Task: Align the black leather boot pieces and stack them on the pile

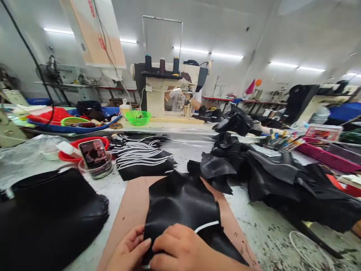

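Note:
A black leather piece [180,203] lies on a brown board in front of me. My left hand [131,248] pinches its left edge between thumb and fingers. My right hand [183,248] is closed, its bent fingers pressed onto the lower part of the leather. From under this hand a narrow white strip [207,226] runs out to the right along the leather. What lies right beneath the right fingertips is hidden. Just beyond is a stack of black pieces with white strips [141,156], and beside it lie more small black leather pieces [217,167].
The brown board [121,218] rests on a stained white table. At left are a big black leather stack [53,218] and a phone [94,154] propped in a clear bowl. More black leather [282,188] is heaped at right. Behind stands a sewing machine [156,94]; a person sits beyond it.

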